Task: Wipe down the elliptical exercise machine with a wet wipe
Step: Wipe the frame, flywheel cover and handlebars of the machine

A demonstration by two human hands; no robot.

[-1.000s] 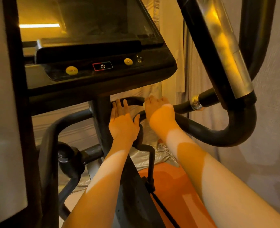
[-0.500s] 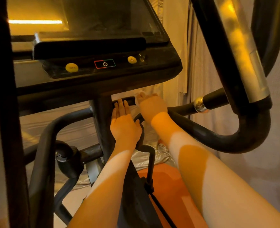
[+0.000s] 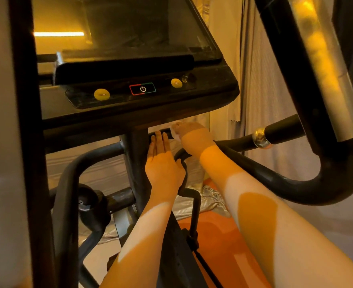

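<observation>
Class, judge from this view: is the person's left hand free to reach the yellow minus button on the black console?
Probably yes. The left hand lies flat and open against the black centre post, holding nothing. The yellow minus button sits uncovered on the black console above; the hand must only come out round the console's front edge.

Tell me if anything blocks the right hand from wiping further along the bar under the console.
The right hand presses the wet wipe on the bar. The left hand, fingers flat on the bar beside it, lies directly in that path toward the post.
</observation>
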